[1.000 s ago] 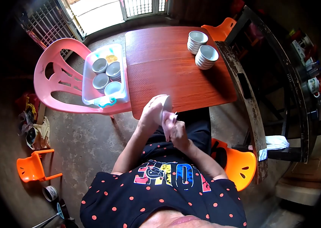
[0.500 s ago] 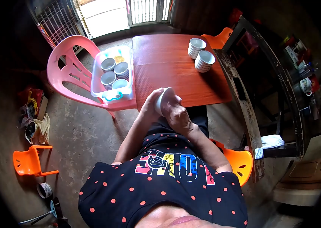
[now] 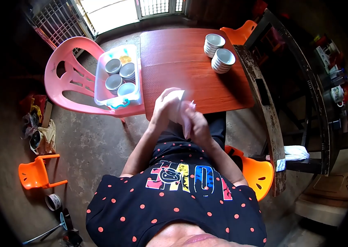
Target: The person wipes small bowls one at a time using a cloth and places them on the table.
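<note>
Over the table's near edge, my left hand (image 3: 164,108) is closed around a small white bowl (image 3: 177,99), tilted on its side and partly hidden by the fingers. My right hand (image 3: 198,124) grips a pale pinkish cloth (image 3: 186,125), which hangs below the fingers and lies against the bowl's open side. To the left, a clear plastic bin (image 3: 100,94) with a teal latch holds several stacks of bowls (image 3: 114,82). Two more bowl stacks, a farther one (image 3: 214,44) and a nearer one (image 3: 223,61), stand at the table's far right.
The reddish-brown table (image 3: 170,53) lies ahead. A pink chair (image 3: 65,92) supports the bin. An orange chair (image 3: 258,178) is at my right, and a dark wooden bench frame (image 3: 264,109) runs along the table's right side. A small orange chair (image 3: 34,175) stands at left.
My right hand has drawn back from inside the bowl toward me, and the cloth now shows below it. The left hand keeps the bowl, shifted slightly left. The view has moved a little.
</note>
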The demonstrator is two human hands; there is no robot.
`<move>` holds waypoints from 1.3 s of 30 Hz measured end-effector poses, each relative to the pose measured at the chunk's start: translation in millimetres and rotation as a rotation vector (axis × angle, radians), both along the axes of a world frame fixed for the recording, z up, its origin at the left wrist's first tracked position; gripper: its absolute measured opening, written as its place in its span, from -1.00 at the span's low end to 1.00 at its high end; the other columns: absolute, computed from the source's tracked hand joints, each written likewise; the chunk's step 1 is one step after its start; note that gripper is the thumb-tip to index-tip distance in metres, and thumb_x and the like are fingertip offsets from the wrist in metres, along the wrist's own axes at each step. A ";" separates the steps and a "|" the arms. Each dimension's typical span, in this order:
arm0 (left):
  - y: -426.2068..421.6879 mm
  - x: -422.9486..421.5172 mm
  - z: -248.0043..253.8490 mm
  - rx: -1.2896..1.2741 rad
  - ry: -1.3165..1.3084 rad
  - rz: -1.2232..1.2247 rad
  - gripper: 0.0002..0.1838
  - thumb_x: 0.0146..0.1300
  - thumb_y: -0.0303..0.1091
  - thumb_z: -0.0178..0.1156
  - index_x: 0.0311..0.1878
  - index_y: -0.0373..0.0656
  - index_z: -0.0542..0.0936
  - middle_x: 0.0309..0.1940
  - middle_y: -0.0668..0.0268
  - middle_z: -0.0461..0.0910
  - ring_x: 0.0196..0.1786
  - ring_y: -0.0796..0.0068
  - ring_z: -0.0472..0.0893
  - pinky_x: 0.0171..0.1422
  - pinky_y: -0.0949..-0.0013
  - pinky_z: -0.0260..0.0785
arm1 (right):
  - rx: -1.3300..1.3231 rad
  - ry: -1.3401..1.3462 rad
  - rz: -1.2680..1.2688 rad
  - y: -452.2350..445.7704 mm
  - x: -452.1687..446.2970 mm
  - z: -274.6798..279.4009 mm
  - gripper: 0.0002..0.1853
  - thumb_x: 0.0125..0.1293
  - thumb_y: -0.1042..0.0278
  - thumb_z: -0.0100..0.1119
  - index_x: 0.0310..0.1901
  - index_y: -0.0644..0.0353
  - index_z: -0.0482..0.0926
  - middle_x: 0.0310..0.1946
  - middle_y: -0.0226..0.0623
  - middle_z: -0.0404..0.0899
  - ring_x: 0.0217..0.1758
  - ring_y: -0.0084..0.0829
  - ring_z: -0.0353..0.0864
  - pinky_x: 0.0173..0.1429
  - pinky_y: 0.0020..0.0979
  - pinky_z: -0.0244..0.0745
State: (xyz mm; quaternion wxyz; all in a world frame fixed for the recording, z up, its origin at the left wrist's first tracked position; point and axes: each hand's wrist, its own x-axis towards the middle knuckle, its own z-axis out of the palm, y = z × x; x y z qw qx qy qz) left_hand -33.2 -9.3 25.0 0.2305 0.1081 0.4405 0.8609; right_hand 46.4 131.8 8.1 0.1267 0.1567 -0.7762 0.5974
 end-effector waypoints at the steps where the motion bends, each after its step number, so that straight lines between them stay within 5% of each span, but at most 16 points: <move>1: 6.0 3.1 2.9 -0.182 0.189 0.136 -0.50 0.09 -0.29 0.21 0.10 -0.28 0.42 -0.07 0.17 0.52 -0.02 0.33 0.54 0.10 0.35 0.41 | -0.331 -0.155 -0.042 3.2 1.3 1.7 -0.65 0.38 0.33 -0.05 0.09 0.40 0.38 -0.09 -0.01 0.52 -0.04 -0.20 0.56 0.08 -0.26 0.47; 3: 10.9 0.6 1.0 -0.469 0.596 0.357 -0.45 0.02 -0.34 0.29 0.12 -0.24 0.42 -0.05 0.18 0.50 0.01 0.37 0.52 0.10 0.36 0.40 | -1.376 -0.591 0.181 -2.4 -16.5 45.4 -0.55 0.48 0.12 -0.22 0.19 0.33 0.27 0.02 -0.11 0.47 0.02 -0.27 0.53 0.15 -0.30 0.44; 4: 12.5 -3.1 -4.2 -0.471 0.657 0.390 -0.46 0.04 -0.33 0.27 0.12 -0.25 0.41 -0.03 0.20 0.50 0.00 0.38 0.52 0.06 0.37 0.41 | -1.286 -0.598 0.115 -3.6 -19.2 39.1 -0.65 0.44 0.27 -0.10 0.11 0.36 0.36 -0.04 -0.08 0.50 -0.02 -0.26 0.54 0.09 -0.30 0.47; 8: 6.1 -19.9 3.7 -0.032 0.003 0.056 -0.57 0.18 -0.24 0.17 0.05 -0.30 0.44 -0.18 0.18 0.56 -0.15 0.37 0.59 0.02 0.36 0.43 | 0.660 0.336 -0.013 -3.8 -6.9 -23.9 -0.76 0.19 0.61 0.09 -0.09 0.43 0.49 -0.22 0.06 0.52 -0.14 -0.07 0.56 0.00 -0.25 0.49; 12: 8.0 -33.9 -22.9 -0.034 -0.080 0.071 -0.65 0.24 -0.24 0.13 -0.03 -0.33 0.50 -0.17 0.22 0.56 -0.13 0.47 0.56 0.00 0.41 0.40 | 0.381 0.241 -0.007 -0.8 -15.9 -10.8 -0.74 0.19 0.55 0.11 -0.06 0.37 0.48 -0.30 0.09 0.53 -0.23 0.06 0.56 -0.13 -0.14 0.48; 13: 10.7 -30.1 -19.9 -0.144 -0.023 0.107 -0.64 0.23 -0.26 0.12 -0.01 -0.32 0.49 -0.17 0.23 0.55 -0.12 0.50 0.55 -0.01 0.42 0.40 | 0.326 -0.027 0.035 2.8 -13.8 -26.5 -0.80 0.29 0.47 0.07 -0.09 0.36 0.49 -0.35 -0.05 0.56 -0.30 -0.18 0.60 -0.19 -0.25 0.48; 14: 13.8 -26.3 -15.7 -0.255 0.033 0.145 -0.64 0.22 -0.28 0.12 0.00 -0.32 0.48 -0.17 0.24 0.55 -0.11 0.52 0.53 -0.01 0.44 0.39 | -0.188 -0.527 0.164 2.6 -14.3 -5.5 -0.76 0.42 0.31 -0.02 -0.18 0.36 0.51 -0.44 -0.23 0.56 -0.40 -0.48 0.55 -0.31 -0.40 0.45; 16: 19.9 -12.2 0.6 -0.344 0.306 0.301 -0.62 0.19 -0.32 0.11 0.04 -0.31 0.45 -0.18 0.25 0.54 -0.12 0.53 0.51 -0.03 0.45 0.39 | -1.029 -0.610 -0.078 -15.0 -23.7 30.4 -0.67 0.47 0.25 -0.12 -0.36 0.28 0.51 -0.52 -0.43 0.52 -0.43 -0.60 0.52 -0.33 -0.54 0.40; 20: 23.4 -23.7 -1.0 -0.193 0.342 0.344 -0.48 0.11 -0.14 0.12 0.06 -0.32 0.45 -0.20 0.22 0.55 -0.16 0.50 0.52 -0.06 0.46 0.39 | -0.127 -0.252 -0.001 -5.2 -18.4 9.4 -0.77 0.42 0.36 -0.02 -0.26 0.36 0.54 -0.56 -0.23 0.53 -0.55 -0.41 0.52 -0.38 -0.42 0.41; 23: 18.5 -46.1 -18.7 -0.024 -0.069 0.143 -0.57 0.21 -0.17 0.09 -0.03 -0.37 0.47 -0.24 0.16 0.57 -0.25 0.41 0.58 -0.12 0.40 0.44 | 0.378 0.302 -0.078 -2.7 -42.7 -1.5 -0.85 0.27 0.52 0.06 -0.15 0.35 0.53 -0.41 0.01 0.56 -0.33 0.03 0.59 -0.20 -0.13 0.49; 30: 25.6 -52.4 -26.9 -0.178 0.015 0.303 -0.60 0.23 -0.22 0.13 0.03 -0.31 0.48 -0.32 0.30 0.54 -0.30 0.59 0.51 -0.23 0.52 0.38 | -0.290 -0.573 0.018 -10.5 -48.8 -9.7 -0.83 0.32 0.47 0.00 -0.16 0.39 0.50 -0.38 0.02 0.56 -0.34 -0.04 0.59 -0.23 -0.13 0.47; 32: 15.8 -60.8 -21.7 0.073 -0.342 0.131 -0.66 0.28 -0.11 0.08 -0.12 -0.22 0.50 -0.33 0.25 0.57 -0.28 0.48 0.57 -0.17 0.45 0.44 | 0.358 0.176 -0.251 -28.2 -47.2 -25.8 -0.76 0.24 0.51 0.06 -0.08 0.41 0.47 -0.23 0.07 0.54 -0.16 -0.02 0.58 -0.03 -0.10 0.49; 34: 7.3 -63.4 -10.2 0.097 -0.492 -0.027 -0.66 0.32 -0.06 0.04 -0.17 -0.18 0.50 -0.30 0.23 0.58 -0.25 0.41 0.60 -0.11 0.38 0.47 | 0.459 0.343 -0.164 -21.4 -59.2 -29.6 -0.60 0.10 0.59 0.15 0.03 0.43 0.42 -0.10 0.11 0.50 0.06 0.07 0.50 0.22 -0.05 0.38; 36: 0.8 -63.6 -29.3 0.140 -0.460 -0.047 -0.54 0.31 -0.01 0.07 0.12 -0.15 0.43 -0.06 0.19 0.53 -0.06 0.37 0.56 0.07 0.31 0.44 | 0.353 0.364 -0.206 -16.5 -58.3 -33.1 -0.70 0.19 0.55 0.11 -0.01 0.35 0.47 -0.23 0.04 0.56 -0.11 -0.01 0.59 0.05 -0.14 0.49; 38: -2.3 -52.5 -21.1 -0.080 -0.137 0.062 -0.32 0.20 -0.08 0.23 0.34 -0.08 0.26 0.15 0.15 0.39 0.09 0.30 0.50 0.18 0.28 0.38 | -0.148 -0.349 -0.131 -14.3 -50.0 -21.6 -0.79 0.42 0.32 -0.04 -0.14 0.29 0.49 -0.53 -0.35 0.55 -0.56 -0.54 0.53 -0.48 -0.47 0.44; 39: -0.8 -47.1 -21.5 -0.379 0.221 0.215 -0.11 0.07 -0.18 0.36 0.43 -0.04 0.10 0.26 0.14 0.28 0.16 0.26 0.45 0.25 0.26 0.32 | -0.516 -0.430 -0.032 -12.6 -52.6 -6.6 -0.77 0.43 0.27 -0.06 -0.14 0.27 0.49 -0.54 -0.37 0.54 -0.59 -0.58 0.50 -0.50 -0.52 0.41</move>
